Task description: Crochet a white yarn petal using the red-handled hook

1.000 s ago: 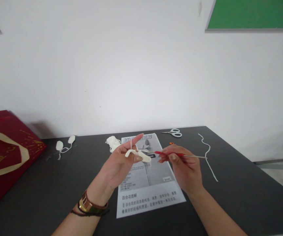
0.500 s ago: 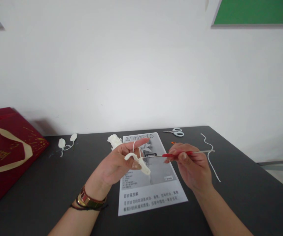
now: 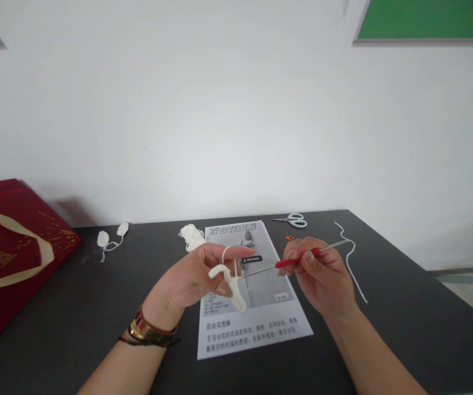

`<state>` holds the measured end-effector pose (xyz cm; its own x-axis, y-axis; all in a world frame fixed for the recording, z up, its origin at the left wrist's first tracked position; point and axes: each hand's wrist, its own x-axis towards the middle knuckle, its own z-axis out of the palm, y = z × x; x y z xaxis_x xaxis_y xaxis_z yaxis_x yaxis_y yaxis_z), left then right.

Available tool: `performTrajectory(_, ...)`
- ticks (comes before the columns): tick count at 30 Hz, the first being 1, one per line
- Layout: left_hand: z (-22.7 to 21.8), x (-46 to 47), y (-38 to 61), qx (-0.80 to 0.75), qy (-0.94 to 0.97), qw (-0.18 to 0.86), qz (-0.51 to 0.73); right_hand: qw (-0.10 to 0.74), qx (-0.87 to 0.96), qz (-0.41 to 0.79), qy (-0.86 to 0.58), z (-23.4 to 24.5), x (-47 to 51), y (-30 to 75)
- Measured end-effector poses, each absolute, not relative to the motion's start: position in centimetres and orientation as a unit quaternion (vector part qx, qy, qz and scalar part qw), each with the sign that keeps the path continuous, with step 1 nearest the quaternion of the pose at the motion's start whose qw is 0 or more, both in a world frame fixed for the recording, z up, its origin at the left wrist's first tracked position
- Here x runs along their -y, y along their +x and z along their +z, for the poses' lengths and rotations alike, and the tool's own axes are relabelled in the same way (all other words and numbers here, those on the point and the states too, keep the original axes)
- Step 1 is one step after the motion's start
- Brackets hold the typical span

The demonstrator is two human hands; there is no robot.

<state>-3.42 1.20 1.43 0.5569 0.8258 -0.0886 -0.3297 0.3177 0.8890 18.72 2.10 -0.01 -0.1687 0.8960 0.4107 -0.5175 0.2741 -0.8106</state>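
Observation:
My left hand (image 3: 197,274) pinches a small piece of white crochet work (image 3: 238,299) between thumb and fingers, its index finger stretched out with a yarn loop around it. Yarn runs from that finger down to the crochet work. In my right hand (image 3: 322,277) is a crochet hook (image 3: 283,263) with a red grip and metal shaft, held like a pen. The hook's tip reaches the top of the crochet work; the exact stitch is too small to make out. Both hands are above a printed pattern sheet (image 3: 257,340) with Chinese text and a flower picture.
A white yarn bundle (image 3: 191,237) lies behind my left hand. Small scissors (image 3: 296,220) and an orange stitch marker (image 3: 289,238) lie beyond my right hand, a loose yarn strand (image 3: 354,271) to its right. Two white crocheted pieces (image 3: 103,239) and a red gift bag (image 3: 14,252) are left.
The crochet work and my left index finger have dipped lower. The hook now slants more, its tip lower and its back end higher.

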Motion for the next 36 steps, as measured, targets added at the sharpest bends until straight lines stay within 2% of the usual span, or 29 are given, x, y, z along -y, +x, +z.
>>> performTrajectory(4,1.5,-1.1,-2.9,-0.340,0.510,0.670,0.418,0.579,0.372,0.690,-0.227,-0.5,-2.4,17.7)
performTrajectory(8,1.1,-1.2,-2.1,-0.367,0.533,0.589,0.485,0.563,0.254,0.745,-0.254,-1.3,-2.9,16.8)
performTrajectory(13,0.7,-1.2,-0.3,-0.392,0.489,0.577,0.524,0.583,0.260,0.723,-0.264,-1.7,-2.9,16.3)
performTrajectory(21,1.2,-1.3,-0.3,-0.389,0.482,0.602,0.504,0.596,0.322,0.681,-0.278,-1.5,-2.6,16.1)
performTrajectory(30,1.0,-1.5,-0.3,-0.447,0.545,0.470,0.532,0.599,0.322,0.675,-0.286,-1.8,-2.6,16.0)
performTrajectory(36,0.5,-1.8,0.1,-0.438,0.482,0.537,0.536,0.599,0.311,0.679,-0.290,-2.0,-2.9,16.0)
